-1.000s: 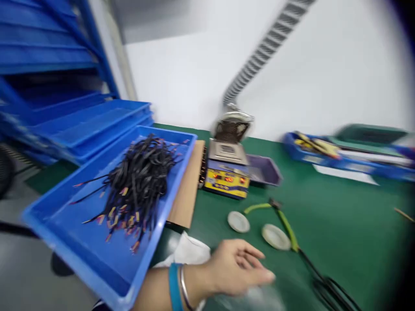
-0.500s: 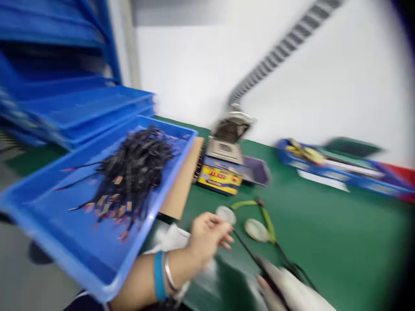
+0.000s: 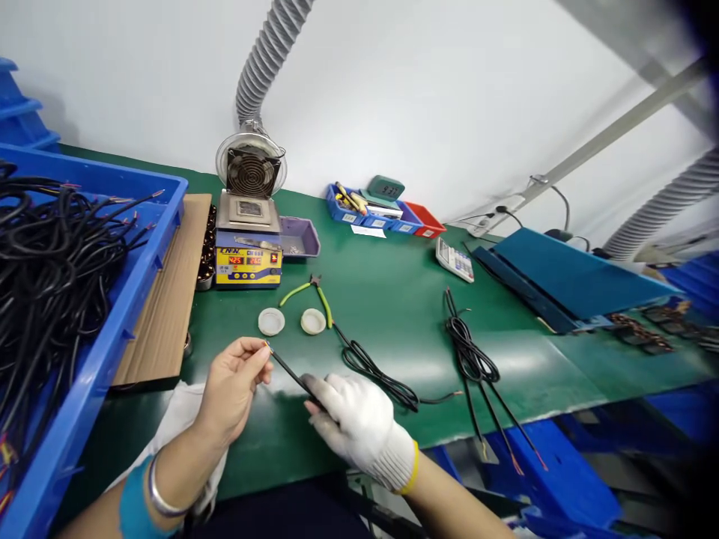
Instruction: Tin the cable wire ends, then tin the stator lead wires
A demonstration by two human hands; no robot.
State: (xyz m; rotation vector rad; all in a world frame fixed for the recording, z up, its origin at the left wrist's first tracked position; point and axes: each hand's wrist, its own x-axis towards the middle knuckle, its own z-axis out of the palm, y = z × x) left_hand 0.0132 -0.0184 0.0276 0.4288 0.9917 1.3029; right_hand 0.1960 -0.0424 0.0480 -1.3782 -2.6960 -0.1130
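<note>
One black cable (image 3: pixel 288 368) runs straight from the left grip (image 3: pixel 233 385) to the right grip (image 3: pixel 359 424), above the near part of the green desk (image 3: pixel 382 299). On the left, bare thumb and forefinger pinch the cable's tip, where small coloured ends just show; uncovered fingertips probably suit such fine strands. The white-gloved right grip is wrapped around the jacket farther down, presumably to steady the thicker length; what lies past that hand is hidden.

Side cutters (image 3: pixel 324 304) lie with their handles toward the person, likely for quick pickup, and two shallow dishes (image 3: pixel 271 321) sit just beyond the pinched tip, seemingly for easy reach. What looks like a solder pot (image 3: pixel 249 268) stands behind them in front of a fan hood (image 3: pixel 251 174), which would draw fumes away.

For movement, the left side is tightest: a blue tray (image 3: pixel 123 329) heaped with loose cables (image 3: pixel 67 262) and a cardboard sheet (image 3: pixel 165 299) bound the left forearm, with a white cloth (image 3: pixel 168 430) beside it. To the right, a coiled cable (image 3: pixel 401 392) rests near the gloved knuckles, while a cable bundle (image 3: pixel 472 355) dangles its ends over the near edge, where a passing forearm could snag them. The widest room stretches beyond the cutters toward the calculator (image 3: pixel 454 260).
</note>
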